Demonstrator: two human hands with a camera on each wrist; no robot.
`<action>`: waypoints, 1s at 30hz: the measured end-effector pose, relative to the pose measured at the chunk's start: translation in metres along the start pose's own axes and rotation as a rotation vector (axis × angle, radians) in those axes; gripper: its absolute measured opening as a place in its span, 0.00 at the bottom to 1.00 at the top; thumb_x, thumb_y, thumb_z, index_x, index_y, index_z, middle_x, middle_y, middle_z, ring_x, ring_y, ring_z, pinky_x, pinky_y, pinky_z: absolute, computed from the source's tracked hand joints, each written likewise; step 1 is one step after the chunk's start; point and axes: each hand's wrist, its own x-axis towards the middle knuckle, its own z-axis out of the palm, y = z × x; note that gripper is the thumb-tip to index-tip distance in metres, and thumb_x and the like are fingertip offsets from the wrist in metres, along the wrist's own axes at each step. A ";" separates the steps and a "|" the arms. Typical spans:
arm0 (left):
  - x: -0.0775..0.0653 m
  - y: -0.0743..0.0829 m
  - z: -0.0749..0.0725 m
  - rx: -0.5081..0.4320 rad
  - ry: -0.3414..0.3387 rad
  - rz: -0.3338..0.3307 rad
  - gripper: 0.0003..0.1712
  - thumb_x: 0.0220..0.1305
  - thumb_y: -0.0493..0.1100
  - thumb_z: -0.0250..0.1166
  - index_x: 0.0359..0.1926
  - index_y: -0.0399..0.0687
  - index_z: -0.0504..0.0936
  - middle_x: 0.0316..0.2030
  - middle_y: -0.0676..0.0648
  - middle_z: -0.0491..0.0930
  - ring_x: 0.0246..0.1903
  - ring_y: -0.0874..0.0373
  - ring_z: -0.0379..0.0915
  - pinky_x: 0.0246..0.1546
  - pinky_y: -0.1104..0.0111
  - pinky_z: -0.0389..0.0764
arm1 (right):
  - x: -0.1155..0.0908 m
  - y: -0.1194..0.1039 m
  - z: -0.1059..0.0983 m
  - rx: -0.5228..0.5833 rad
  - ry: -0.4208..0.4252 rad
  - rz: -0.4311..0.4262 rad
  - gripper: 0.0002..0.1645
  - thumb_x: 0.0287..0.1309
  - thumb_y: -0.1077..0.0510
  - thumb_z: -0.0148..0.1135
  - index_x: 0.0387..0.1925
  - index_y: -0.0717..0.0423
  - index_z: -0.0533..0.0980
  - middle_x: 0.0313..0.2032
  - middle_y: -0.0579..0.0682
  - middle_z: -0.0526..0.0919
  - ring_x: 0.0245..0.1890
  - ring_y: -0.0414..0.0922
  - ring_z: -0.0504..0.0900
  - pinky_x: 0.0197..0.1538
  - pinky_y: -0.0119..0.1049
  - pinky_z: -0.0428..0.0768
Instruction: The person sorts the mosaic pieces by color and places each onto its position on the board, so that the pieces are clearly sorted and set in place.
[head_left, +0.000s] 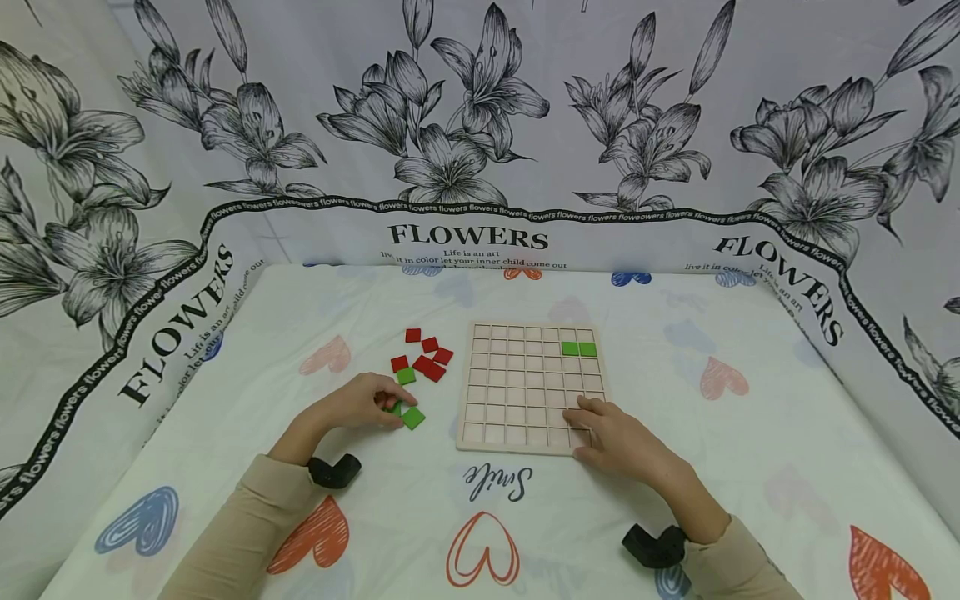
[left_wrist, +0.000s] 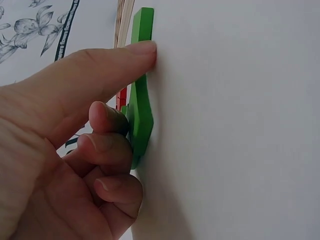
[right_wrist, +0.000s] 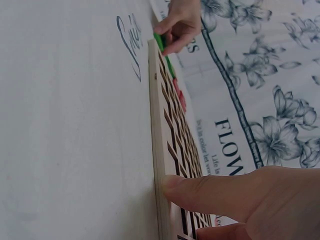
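On a board [head_left: 517, 389] (gridded wood), right hand [head_left: 621, 437] rests.

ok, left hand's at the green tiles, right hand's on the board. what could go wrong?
1. The left hand is at one green tile with a second green tile close by; it might nudge that one too.
2. The right hand rests on the wooden board near its corner; a push could slide it on the cloth.
3. That hand covers some cells, so it may block placements there.

Left fingers [left_wrist: 111, 151] curl; right fingers [head_left: 585, 417] lie nearly straight.
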 end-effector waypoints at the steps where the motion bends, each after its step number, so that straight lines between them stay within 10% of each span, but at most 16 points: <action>1: 0.000 0.000 0.000 -0.001 -0.001 0.001 0.13 0.52 0.37 0.72 0.42 0.44 0.86 0.25 0.50 0.70 0.27 0.67 0.62 0.28 0.77 0.65 | 0.000 0.000 0.000 -0.001 0.000 0.000 0.30 0.54 0.55 0.68 0.59 0.57 0.74 0.63 0.65 0.72 0.63 0.64 0.71 0.60 0.57 0.74; 30: 0.002 -0.007 0.002 0.040 0.025 0.082 0.11 0.51 0.40 0.74 0.38 0.47 0.87 0.25 0.49 0.72 0.28 0.65 0.64 0.29 0.78 0.67 | 0.001 0.001 0.002 -0.001 0.001 0.004 0.30 0.54 0.55 0.68 0.59 0.57 0.75 0.62 0.65 0.73 0.62 0.64 0.72 0.59 0.57 0.74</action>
